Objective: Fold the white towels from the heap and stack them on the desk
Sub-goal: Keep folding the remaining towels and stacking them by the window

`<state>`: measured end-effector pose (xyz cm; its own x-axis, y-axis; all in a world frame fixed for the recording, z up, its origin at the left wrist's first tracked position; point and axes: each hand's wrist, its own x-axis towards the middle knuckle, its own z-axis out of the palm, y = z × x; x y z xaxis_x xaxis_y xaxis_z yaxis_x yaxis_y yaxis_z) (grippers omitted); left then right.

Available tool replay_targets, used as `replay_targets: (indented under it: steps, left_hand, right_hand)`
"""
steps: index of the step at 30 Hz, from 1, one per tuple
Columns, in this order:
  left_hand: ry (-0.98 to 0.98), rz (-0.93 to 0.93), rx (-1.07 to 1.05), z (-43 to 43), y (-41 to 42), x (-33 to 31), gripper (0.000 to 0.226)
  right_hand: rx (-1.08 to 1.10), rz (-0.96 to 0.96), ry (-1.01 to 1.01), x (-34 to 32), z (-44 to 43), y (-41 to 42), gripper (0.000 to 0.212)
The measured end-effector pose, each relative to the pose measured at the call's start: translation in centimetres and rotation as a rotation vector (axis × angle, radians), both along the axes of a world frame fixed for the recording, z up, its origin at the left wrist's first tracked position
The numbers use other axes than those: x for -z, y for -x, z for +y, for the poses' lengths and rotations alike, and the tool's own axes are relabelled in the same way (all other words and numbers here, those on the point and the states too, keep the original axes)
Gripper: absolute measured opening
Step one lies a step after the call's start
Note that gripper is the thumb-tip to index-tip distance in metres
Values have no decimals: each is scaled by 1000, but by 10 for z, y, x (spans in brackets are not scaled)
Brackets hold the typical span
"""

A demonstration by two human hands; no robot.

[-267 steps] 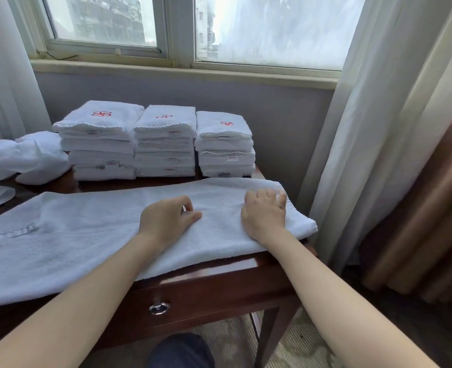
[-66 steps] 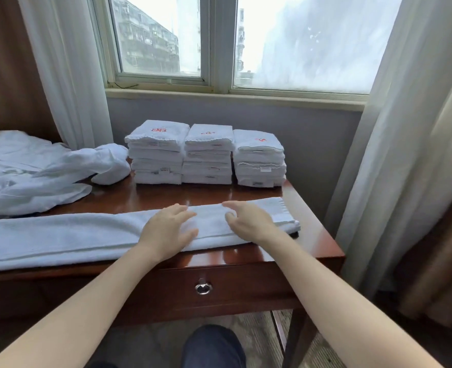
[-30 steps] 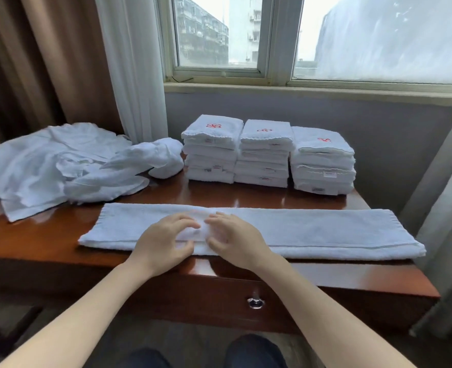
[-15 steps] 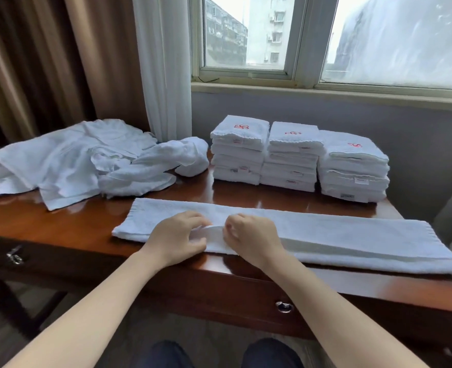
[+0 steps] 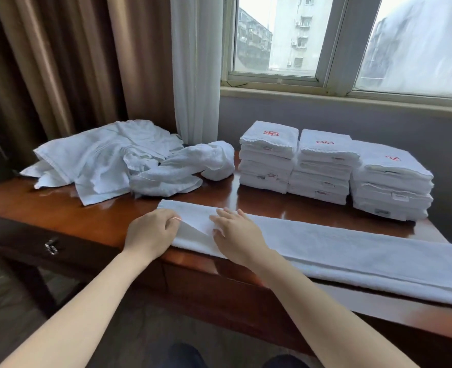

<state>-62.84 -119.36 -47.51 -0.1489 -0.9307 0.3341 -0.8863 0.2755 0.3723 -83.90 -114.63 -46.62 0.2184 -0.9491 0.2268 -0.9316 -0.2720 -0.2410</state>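
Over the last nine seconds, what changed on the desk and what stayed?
The towel went from a wide fold to a narrow long strip. Both hands worked along it from its right end to its left end, where the left hand now pinches the top layer and the right hand presses flat beside it. The three folded stacks and the heap stayed as they were.
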Motion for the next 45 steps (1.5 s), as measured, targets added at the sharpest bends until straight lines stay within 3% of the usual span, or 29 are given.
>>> replay_targets:
  steps: [3,7,12,17,25,27,29,32,36,38,40,45]
  left_hand:
    - [-56,64,-46,-1,-3,-4,53]
    - [-144,3,-157,-7,-8,-9,30]
    - [-473,13,-182,-26,-22,-24,68]
    - [-661,41,-166,-38,-24,-39,49]
    - [-600,394,-95,-28,-15,-39,14]
    - [-592,601,-71,-26,-11,-42,32]
    - [-571,833,-81,-24,-7,-48,63]
    - [-477,1004,-5,-15,6,-63,87]
    - [-451,984,225,3,46,-74,79]
    - [-465,946,313,10,70,-77,80]
    - [-491,913,387,17,95,-78,81]
    - [-519,829,567,36,159,-78,85]
  right_hand:
    - [11,51,-145,6,-16,-17,54]
    - [51,120,-216,16,-26,-25,60]
    - [60,141,-182,24,-28,-24,63]
    - [63,132,-173,26,-28,-23,65]
    - [60,85,-156,28,-28,-23,67]
    - [60,82,-164,26,-27,-23,66]
    - [52,51,-165,24,-26,-23,64]
    - [51,-253,-171,17,-21,-17,60]
    - [67,-1189,-364,-13,-11,-1,58]
    - [64,-1489,-387,-30,-5,17,54]
    - [-18,-1600,-399,-45,4,40,51]
    - [42,-1567,-367,-65,33,94,41]
